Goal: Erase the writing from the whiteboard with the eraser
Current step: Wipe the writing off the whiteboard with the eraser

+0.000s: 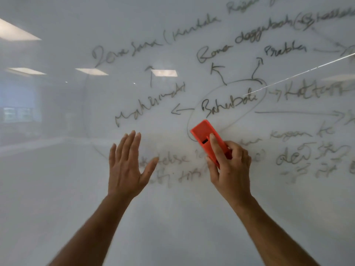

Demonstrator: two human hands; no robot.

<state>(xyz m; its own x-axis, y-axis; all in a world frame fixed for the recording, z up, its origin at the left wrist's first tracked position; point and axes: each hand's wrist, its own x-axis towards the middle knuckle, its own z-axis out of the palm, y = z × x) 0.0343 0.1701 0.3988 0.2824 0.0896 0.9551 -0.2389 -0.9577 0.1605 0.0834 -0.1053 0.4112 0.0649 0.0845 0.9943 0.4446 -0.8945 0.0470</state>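
1. My right hand (229,166) pinched the orange eraser (208,138), thumb on its near edge, index finger along its back.
2. The eraser pressed on the whiteboard (57,189), tilted up-left from my grip, over the lower rim of the oval around the circled word (228,104).
3. My left hand (126,166) was spread flat, empty, well left of the eraser.
4. Smudged writing (169,164) lay between both hands.

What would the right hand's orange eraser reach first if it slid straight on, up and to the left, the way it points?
The right hand aims the orange eraser up-left; its tip sits on the oval's line, so the left-pointing arrow probably comes next.
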